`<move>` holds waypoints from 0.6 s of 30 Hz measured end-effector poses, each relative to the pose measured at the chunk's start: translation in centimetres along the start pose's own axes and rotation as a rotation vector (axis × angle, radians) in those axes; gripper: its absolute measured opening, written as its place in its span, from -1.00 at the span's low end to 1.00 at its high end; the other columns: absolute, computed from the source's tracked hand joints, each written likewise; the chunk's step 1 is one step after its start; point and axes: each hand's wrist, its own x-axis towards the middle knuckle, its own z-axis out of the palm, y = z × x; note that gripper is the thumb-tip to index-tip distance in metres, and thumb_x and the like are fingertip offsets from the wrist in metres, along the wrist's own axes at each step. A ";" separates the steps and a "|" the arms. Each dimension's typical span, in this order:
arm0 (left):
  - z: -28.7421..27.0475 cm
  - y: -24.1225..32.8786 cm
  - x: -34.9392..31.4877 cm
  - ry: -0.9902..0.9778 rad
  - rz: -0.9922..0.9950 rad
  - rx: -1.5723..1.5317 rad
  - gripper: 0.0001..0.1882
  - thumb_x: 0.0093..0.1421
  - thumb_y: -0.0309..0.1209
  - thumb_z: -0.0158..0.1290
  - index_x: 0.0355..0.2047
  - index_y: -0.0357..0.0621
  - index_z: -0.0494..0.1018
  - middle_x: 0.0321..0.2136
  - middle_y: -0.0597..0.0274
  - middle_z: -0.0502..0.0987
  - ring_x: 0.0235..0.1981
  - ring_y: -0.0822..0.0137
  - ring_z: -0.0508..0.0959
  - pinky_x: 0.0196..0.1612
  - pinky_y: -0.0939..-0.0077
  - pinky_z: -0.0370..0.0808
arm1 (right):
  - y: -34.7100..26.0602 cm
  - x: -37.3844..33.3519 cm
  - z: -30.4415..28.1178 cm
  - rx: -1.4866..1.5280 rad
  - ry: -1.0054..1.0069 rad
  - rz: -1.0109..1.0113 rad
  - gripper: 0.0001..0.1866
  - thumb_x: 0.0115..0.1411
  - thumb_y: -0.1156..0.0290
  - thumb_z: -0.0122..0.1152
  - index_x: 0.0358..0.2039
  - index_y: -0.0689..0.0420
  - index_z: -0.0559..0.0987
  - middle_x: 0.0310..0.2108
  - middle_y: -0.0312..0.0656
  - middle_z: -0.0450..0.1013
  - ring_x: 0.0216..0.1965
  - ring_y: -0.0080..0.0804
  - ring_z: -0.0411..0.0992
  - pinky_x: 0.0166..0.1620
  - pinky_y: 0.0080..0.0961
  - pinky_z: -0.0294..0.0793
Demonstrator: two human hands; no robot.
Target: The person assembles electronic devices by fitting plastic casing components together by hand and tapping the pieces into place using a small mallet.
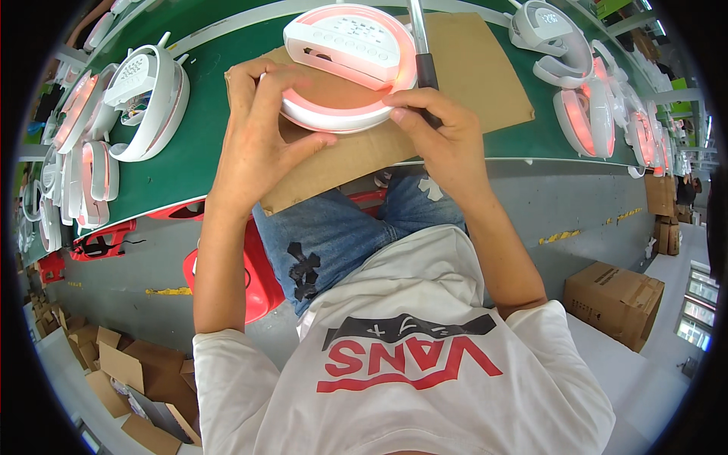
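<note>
A white ring-shaped lamp housing (345,117) with a pinkish glow and a flat slotted panel is in front of me at the far side. My left hand (262,125) holds its left edge, fingers curled over the rim and thumb below. At the lower right of the ring, my right hand (444,129) pinches the rim between thumb and index finger. A metal rod with a black grip (427,70) runs beside the ring, and its lower end passes behind my right fingers. Whether that hand also touches the grip cannot be made out.
A brown cardboard sheet (485,83) lies under the work on the green table (189,163). Similar white housings stand at left (152,102) and right (550,42). A red stool (262,284) is below me; cartons (614,299) stand on the floor.
</note>
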 end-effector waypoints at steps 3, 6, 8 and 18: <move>0.5 -0.8 -0.4 0.027 0.005 -0.018 -0.30 -0.32 -0.42 0.51 -0.09 -0.08 0.49 0.04 0.00 0.31 0.06 -0.05 0.37 -0.05 0.15 0.52 | -0.1 0.0 0.2 0.036 0.014 0.026 -0.85 0.26 0.51 0.23 -0.17 0.15 0.68 -0.31 -0.19 0.59 -0.27 -0.50 0.50 -0.17 -0.57 0.45; 0.7 -0.4 -0.6 0.074 0.068 0.089 -0.39 -0.31 -0.33 0.50 -0.19 -0.16 0.53 -0.03 0.11 0.44 0.09 -0.01 0.45 0.17 0.04 0.41 | -0.3 0.0 0.4 0.062 0.022 0.123 -0.85 0.27 0.50 0.24 -0.16 0.14 0.68 -0.33 -0.20 0.59 -0.28 -0.51 0.49 -0.17 -0.57 0.44; 0.5 -0.3 -0.4 0.072 0.148 0.172 -0.44 -0.29 -0.32 0.48 -0.23 -0.17 0.55 -0.08 0.13 0.48 0.10 0.00 0.46 0.20 0.00 0.39 | 0.0 0.0 0.5 -0.038 0.047 0.025 -0.85 0.27 0.49 0.23 -0.16 0.15 0.68 -0.35 -0.20 0.59 -0.29 -0.50 0.48 -0.19 -0.55 0.44; 0.2 0.1 -0.3 -0.045 0.175 0.244 -0.43 -0.19 -0.24 0.42 -0.15 -0.21 0.55 -0.11 0.16 0.57 -0.01 0.07 0.55 0.11 0.12 0.47 | 0.6 0.0 0.8 -0.107 0.071 -0.124 -0.78 0.22 0.47 0.27 -0.10 0.13 0.64 -0.36 -0.16 0.55 -0.35 -0.43 0.45 -0.26 -0.51 0.42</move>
